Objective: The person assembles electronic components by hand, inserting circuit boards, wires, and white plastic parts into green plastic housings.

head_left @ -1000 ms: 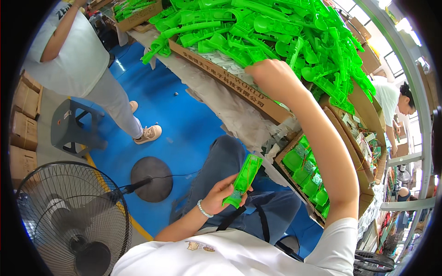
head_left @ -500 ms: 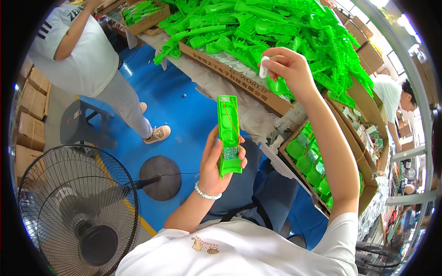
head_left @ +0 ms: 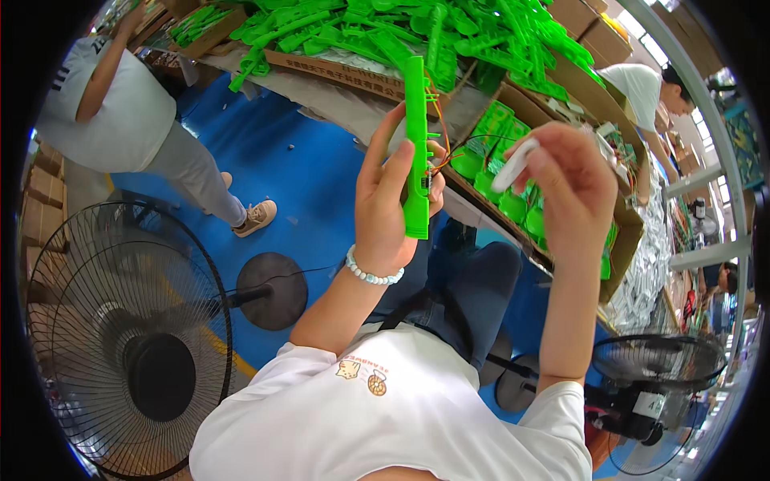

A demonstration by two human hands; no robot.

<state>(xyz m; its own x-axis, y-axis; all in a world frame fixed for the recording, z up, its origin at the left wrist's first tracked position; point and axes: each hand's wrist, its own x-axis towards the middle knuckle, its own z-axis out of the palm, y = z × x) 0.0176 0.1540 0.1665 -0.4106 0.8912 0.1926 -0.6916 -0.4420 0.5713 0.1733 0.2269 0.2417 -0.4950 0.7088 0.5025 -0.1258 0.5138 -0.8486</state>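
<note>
My left hand [head_left: 385, 196] is wrapped round a long green plastic shell [head_left: 415, 148], held upright and turned edge-on. Small pegs and thin orange and red wires [head_left: 439, 120] stick out from its right side; the circuit board inside is mostly hidden at this angle. To the right of it, my right hand [head_left: 579, 188], slightly blurred, pinches a small oblong white plastic piece [head_left: 513, 166]. A thin dark wire runs from the shell toward the right hand; where it ends I cannot make out. The white piece and the shell are apart.
Beyond my hands, a large heap of green plastic parts [head_left: 345, 28] lies on the bench. A carton of green shells with boards [head_left: 481, 144] sits behind my right hand. Fans [head_left: 132, 345] stand on both sides. One person [head_left: 112, 120] stands at left, another [head_left: 642, 92] at far right.
My right hand has come back from the heap toward me, keeping the white piece. My left hand has lifted the green shell and turned it from open-side view to edge-on.
</note>
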